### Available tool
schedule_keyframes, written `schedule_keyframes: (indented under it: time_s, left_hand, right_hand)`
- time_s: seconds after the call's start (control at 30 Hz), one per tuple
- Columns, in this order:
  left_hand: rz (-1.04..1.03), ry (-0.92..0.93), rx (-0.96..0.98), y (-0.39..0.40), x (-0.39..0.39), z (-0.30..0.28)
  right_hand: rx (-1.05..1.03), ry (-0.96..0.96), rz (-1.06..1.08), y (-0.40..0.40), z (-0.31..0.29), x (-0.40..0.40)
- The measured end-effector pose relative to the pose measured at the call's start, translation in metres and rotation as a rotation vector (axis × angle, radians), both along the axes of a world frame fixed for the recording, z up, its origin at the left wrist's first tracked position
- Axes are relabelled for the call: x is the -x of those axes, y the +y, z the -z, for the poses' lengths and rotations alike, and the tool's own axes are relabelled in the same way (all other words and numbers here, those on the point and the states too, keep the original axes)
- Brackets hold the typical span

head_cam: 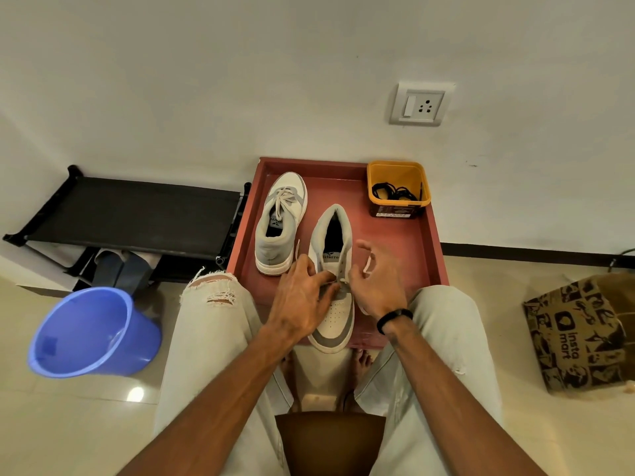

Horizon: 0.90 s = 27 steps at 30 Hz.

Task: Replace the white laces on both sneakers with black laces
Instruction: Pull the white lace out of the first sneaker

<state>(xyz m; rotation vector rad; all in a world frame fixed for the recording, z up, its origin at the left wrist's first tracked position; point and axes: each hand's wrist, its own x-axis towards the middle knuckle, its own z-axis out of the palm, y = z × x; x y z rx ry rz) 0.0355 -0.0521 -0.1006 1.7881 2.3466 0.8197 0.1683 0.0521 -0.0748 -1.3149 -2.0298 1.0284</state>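
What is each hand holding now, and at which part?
Both hands hold the white lace of the near sneaker: the left hand pinches it at the lower eyelets; the right hand holds its loose end.

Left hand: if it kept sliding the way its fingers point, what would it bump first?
Probably the right hand. The left hand points across the nearer sneaker, pinching its white lace, and the other hand sits just beyond. Depth is hard to judge.

Under the hands (338,290), a white-and-grey sneaker (335,317); its twin (280,221) beyond them wears white laces (284,197). Red tray (426,242), black laces (393,193) in a yellow tub (398,173), blue bucket (92,333) far left.
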Motion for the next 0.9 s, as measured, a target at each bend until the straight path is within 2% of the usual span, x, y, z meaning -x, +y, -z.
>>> schedule_keyframes:
  time_s: [0.13,0.37,0.43,0.5,0.57,0.7,0.9]
  left_hand:
    - [-0.015,-0.203,0.045,0.003,0.0,0.003]
    - [-0.141,-0.536,0.101,0.011,0.005,0.002]
    - [-0.171,-0.752,0.076,0.011,0.005,0.001]
    - [-0.252,-1.054,0.061,0.011,0.003,-0.006]
    - [-0.36,-1.209,0.097,0.012,0.003,-0.012]
    - [-0.414,-1.225,0.171,0.011,0.007,-0.016]
    - [-0.48,-1.388,0.065,0.01,0.008,-0.023]
  right_hand:
    - [-0.088,-0.239,-0.287,-0.007,0.0,0.001]
    - [-0.059,-0.36,-0.37,-0.003,0.004,-0.002]
    - [-0.052,-0.355,-0.363,-0.003,0.007,-0.001]
    - [-0.063,-0.361,-0.356,-0.001,0.01,-0.001]
    - [-0.079,-0.368,-0.352,0.0,0.014,0.0]
    - [-0.079,-0.363,-0.341,0.002,0.018,0.001]
    - [-0.093,-0.354,-0.329,0.003,0.021,0.002]
